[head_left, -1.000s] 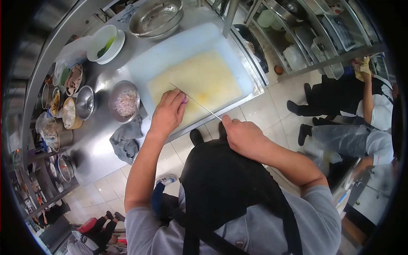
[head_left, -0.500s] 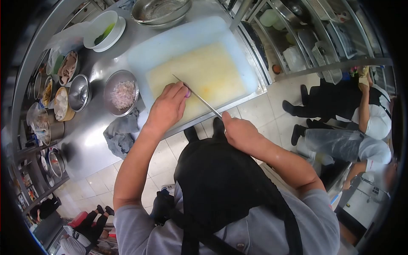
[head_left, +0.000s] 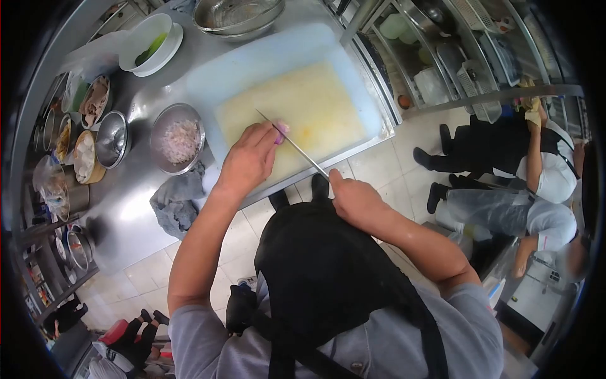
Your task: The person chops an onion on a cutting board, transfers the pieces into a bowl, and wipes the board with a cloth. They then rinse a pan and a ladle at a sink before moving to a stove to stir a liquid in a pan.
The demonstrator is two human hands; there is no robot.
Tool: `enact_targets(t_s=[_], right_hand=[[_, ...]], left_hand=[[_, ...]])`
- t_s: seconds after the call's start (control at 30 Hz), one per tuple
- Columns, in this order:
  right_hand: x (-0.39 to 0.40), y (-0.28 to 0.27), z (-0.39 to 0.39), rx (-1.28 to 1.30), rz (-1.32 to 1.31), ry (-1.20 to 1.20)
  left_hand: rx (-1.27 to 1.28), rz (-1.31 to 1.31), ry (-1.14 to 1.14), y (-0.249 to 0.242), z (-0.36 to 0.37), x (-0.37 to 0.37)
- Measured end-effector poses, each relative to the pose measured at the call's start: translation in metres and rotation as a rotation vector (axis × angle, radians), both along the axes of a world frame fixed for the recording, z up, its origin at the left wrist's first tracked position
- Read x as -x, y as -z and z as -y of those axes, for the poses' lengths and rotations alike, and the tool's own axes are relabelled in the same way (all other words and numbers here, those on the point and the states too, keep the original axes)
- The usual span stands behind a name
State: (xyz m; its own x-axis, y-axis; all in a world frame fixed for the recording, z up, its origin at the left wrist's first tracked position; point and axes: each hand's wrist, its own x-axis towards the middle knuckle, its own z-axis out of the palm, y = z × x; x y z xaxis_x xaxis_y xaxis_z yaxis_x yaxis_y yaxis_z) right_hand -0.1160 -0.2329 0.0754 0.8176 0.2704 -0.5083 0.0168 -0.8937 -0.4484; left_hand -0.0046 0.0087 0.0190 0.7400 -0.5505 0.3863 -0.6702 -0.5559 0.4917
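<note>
A pale yellow cutting board (head_left: 315, 95) with a blue-white border lies on the steel table. Near its front left part, my left hand (head_left: 248, 158) has its fingers bent round a small purple shallot (head_left: 279, 134). My right hand (head_left: 358, 197) is closed on the handle of a long thin knife (head_left: 306, 155), whose blade slants across the board and touches the shallot. Pink-white chopped pieces (head_left: 180, 141) fill a steel bowl (head_left: 156, 129) to the left of the board. A crumpled grey cloth (head_left: 178, 205) lies beside my left forearm.
Behind the board are metal strainers (head_left: 237, 14) and a white bowl (head_left: 129, 47) with green vegetables. An empty steel bowl (head_left: 113, 140) and several food containers stand at the left. Two people (head_left: 546, 161) are at the right, near shelves. Another person (head_left: 136, 335) is at lower left.
More of the cut shallot now shows on the right side of the blade. Both hands keep nearly the same place. The view has shifted slightly, and a person at the right has moved an arm.
</note>
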Motion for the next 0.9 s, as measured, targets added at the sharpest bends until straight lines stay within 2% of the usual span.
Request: enact_targets(t_s=[0.2, 0.4, 0.6, 0.8, 0.9], right_hand=[[0.001, -0.041, -0.002, 0.053, -0.044, 0.005], [0.003, -0.001, -0.007, -0.004, -0.026, -0.016], [0.003, -0.042, -0.008, 0.036, 0.012, -0.007], [0.006, -0.001, -0.011, 0.004, -0.026, 0.008], [0.002, -0.011, -0.008, 0.014, 0.003, 0.013]], left_hand=[[0.024, -0.011, 0.000, 0.000, 0.000, 0.003], [0.037, -0.003, -0.008, 0.005, -0.001, 0.003], [0.040, -0.025, -0.007, 0.007, -0.003, 0.004], [0.045, 0.007, -0.012, 0.011, -0.002, 0.005], [0.044, -0.007, -0.014, 0.009, -0.003, 0.006]])
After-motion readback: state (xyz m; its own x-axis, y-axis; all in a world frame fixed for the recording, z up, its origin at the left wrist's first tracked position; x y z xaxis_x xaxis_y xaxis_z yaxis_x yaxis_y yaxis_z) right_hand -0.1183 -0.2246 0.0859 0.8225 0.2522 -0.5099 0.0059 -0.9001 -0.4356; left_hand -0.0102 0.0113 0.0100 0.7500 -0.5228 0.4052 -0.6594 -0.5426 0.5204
